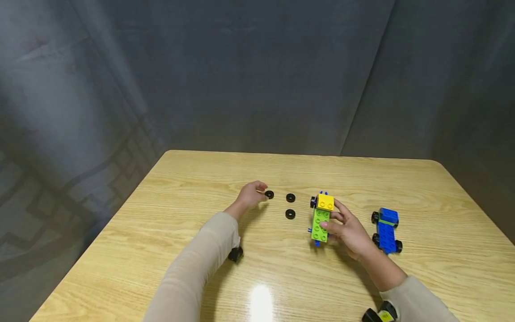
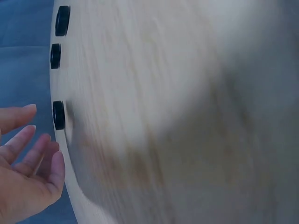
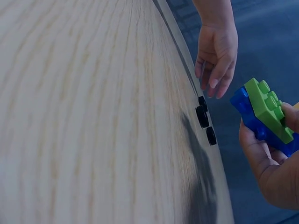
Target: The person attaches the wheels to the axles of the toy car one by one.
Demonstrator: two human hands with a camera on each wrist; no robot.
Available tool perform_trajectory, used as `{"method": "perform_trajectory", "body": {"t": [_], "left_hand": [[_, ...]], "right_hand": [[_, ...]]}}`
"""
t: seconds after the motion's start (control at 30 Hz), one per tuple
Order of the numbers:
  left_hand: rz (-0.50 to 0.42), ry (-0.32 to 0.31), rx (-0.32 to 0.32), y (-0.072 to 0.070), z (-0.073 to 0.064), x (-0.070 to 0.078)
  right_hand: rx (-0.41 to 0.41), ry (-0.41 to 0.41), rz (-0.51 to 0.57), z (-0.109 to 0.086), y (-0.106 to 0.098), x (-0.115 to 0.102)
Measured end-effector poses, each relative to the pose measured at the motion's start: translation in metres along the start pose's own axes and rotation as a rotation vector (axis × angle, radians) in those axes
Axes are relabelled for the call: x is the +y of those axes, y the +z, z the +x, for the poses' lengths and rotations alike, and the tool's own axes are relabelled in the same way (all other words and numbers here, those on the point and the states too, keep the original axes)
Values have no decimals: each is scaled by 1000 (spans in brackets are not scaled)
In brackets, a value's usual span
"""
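In the head view my right hand (image 1: 349, 229) grips a toy car (image 1: 320, 223) built of bricks, with a green plate, a yellow block at the far end and a blue base. One black wheel (image 1: 313, 202) is on its left side, and a bare blue axle peg sticks out nearer me. The right wrist view shows the thumb on the green studs and fingers under the blue base (image 3: 261, 126). My left hand (image 1: 251, 195), fingers loosely bent and holding nothing, reaches toward a loose black wheel (image 1: 269, 194). In the left wrist view a gap separates the fingertips from that wheel (image 2: 59, 115).
Two more loose wheels, one farther back (image 1: 290, 197) and one nearer (image 1: 290, 214), lie between my hands. A blue toy car (image 1: 387, 232) stands at the right. By the right sleeve is a black-and-yellow toy (image 1: 382, 313); a black object (image 1: 235, 254) is partly hidden by the left sleeve.
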State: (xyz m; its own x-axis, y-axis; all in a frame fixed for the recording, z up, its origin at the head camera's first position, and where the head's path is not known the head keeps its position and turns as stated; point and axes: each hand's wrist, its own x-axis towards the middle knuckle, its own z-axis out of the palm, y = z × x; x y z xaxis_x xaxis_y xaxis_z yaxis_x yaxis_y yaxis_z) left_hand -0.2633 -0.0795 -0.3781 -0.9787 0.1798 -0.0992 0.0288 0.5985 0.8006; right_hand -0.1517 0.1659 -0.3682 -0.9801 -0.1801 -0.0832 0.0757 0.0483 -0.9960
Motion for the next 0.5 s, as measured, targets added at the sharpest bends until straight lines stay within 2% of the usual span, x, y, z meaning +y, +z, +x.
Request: {"method": "perform_trajectory", "body": {"t": [0.5], "left_hand": [[165, 58, -24, 6, 10, -3]], "right_hand": [[5, 9, 14, -2, 0, 2]]}}
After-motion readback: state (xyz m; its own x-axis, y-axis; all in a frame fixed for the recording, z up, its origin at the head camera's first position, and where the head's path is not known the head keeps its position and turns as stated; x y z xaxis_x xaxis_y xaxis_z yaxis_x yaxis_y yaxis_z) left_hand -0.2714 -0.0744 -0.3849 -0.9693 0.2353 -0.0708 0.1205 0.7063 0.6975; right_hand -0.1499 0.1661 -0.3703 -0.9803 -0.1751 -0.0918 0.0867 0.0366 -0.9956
